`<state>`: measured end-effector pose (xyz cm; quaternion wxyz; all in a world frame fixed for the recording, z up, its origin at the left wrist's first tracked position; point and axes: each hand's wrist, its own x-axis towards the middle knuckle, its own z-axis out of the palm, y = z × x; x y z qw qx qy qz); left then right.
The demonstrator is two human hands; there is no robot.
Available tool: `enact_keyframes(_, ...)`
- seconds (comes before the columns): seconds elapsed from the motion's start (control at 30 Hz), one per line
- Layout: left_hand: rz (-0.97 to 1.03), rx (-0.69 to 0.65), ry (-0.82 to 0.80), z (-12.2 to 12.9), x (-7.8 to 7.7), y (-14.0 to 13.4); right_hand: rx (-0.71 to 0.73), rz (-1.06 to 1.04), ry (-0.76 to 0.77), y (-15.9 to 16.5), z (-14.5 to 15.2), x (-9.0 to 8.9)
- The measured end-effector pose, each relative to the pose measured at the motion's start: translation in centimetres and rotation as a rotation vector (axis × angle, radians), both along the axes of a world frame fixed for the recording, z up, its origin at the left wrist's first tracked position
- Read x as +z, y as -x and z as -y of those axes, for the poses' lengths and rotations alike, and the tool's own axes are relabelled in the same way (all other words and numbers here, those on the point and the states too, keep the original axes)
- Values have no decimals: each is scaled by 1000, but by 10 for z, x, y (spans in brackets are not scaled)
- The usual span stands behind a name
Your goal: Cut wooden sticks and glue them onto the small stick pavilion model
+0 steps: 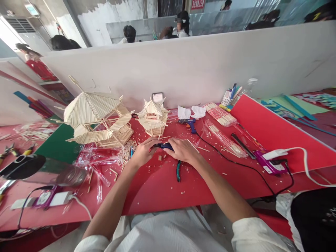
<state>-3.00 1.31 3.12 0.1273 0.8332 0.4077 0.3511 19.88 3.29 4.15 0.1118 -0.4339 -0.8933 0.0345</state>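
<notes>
Both my hands meet over the red table, closed on a small dark blue object point(165, 145) lying level between them. The fingers of my left hand point(144, 152) wrap its left end. My right hand point(182, 149) grips the other end from above; its exact kind is hidden. A green-and-black tool handle point(179, 171) sticks out below my right hand; whether I touch it cannot be seen. Just behind my hands stands a small stick pavilion point(153, 118). A larger stick pavilion point(96, 117), with a wide sloping roof, is to the left.
A blue glue gun point(191, 124) lies behind, its cord running right to a purple power strip point(270, 162). Stick packets point(220, 115) lie nearby. At left are a tipped clear bottle point(57, 170), plastic wrappers and another strip point(47, 196). A white partition point(189, 66) closes the back.
</notes>
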Motion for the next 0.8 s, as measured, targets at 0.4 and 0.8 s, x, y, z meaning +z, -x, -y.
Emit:
enact_keyframes(0.4,-42,61,18,1,2,0,-17,1,6,6,-14,-15)
enact_keyframes(0.8,105,26,127,3,7,-1,-10,20,14,5,-19,-16)
